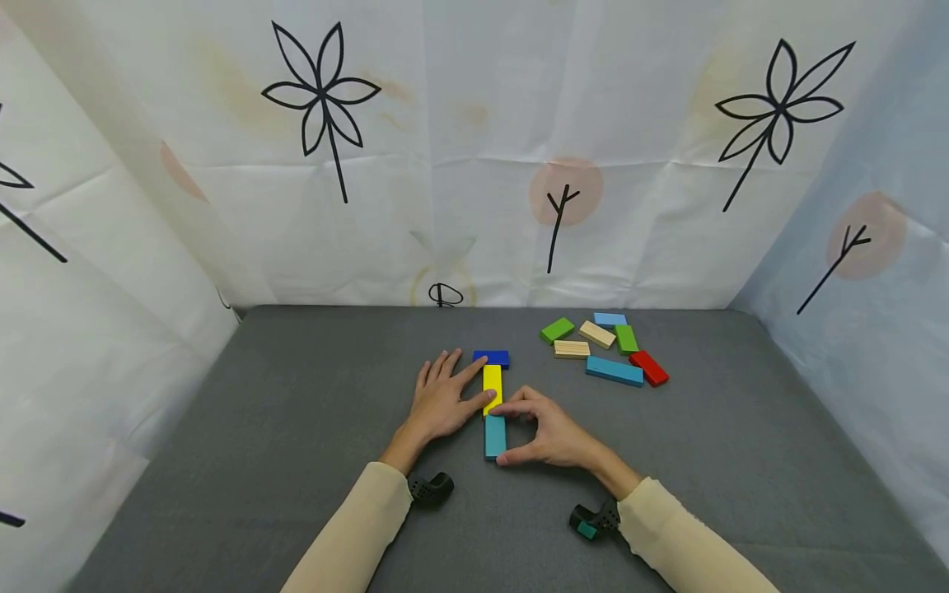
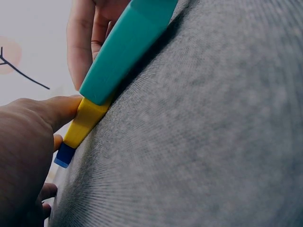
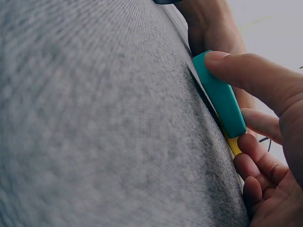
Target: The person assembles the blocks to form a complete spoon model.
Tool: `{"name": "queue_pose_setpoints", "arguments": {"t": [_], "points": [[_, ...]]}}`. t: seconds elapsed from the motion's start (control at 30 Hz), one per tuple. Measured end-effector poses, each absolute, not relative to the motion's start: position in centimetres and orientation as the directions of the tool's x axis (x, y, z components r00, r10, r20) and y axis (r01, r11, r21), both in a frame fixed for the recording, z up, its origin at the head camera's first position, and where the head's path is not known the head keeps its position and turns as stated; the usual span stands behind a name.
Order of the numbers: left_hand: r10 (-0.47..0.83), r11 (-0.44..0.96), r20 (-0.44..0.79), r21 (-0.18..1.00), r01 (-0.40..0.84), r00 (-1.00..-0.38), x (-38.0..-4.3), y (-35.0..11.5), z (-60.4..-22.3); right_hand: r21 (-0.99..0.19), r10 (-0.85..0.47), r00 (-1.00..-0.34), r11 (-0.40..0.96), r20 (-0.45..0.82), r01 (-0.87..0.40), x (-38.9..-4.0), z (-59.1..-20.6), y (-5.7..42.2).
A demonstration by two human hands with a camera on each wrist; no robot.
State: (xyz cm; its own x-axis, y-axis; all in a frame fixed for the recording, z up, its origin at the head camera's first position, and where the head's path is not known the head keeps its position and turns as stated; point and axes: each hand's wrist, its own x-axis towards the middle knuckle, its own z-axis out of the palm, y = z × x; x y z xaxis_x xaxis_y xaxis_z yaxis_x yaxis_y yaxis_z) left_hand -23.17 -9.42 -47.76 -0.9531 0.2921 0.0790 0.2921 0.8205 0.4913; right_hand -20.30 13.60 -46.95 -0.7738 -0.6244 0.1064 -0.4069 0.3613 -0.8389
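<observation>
Three blocks form a line on the grey table (image 1: 319,387): a dark blue block (image 1: 495,358) lying crosswise at the far end, a yellow block (image 1: 493,387) lengthwise, then a teal block (image 1: 495,438) nearest the body. My left hand (image 1: 441,405) has its fingers spread, its thumb touching the yellow block and its index finger at the dark blue one. With thumb and index finger my right hand (image 1: 552,432) pinches the teal block by its two ends. In the left wrist view the teal block (image 2: 125,54) meets the near end of the yellow block (image 2: 87,118).
Right of the line, toward the back, lies a loose group: green blocks (image 1: 558,330), plain wood blocks (image 1: 572,350), a light blue block (image 1: 610,319), a long blue block (image 1: 614,371) and a red block (image 1: 649,368). White patterned cloth (image 1: 460,107) hangs behind and at the sides.
</observation>
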Motion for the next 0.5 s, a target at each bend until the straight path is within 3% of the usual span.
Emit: {"name": "queue_pose_setpoints", "arguments": {"t": [0.5], "points": [[0.293,0.823,0.081,0.485,0.295,-0.953,-23.19,-9.47,-47.76,-0.813,-0.633,-0.768,0.396,0.095,-0.427,-20.27,-46.6,13.45]]}}
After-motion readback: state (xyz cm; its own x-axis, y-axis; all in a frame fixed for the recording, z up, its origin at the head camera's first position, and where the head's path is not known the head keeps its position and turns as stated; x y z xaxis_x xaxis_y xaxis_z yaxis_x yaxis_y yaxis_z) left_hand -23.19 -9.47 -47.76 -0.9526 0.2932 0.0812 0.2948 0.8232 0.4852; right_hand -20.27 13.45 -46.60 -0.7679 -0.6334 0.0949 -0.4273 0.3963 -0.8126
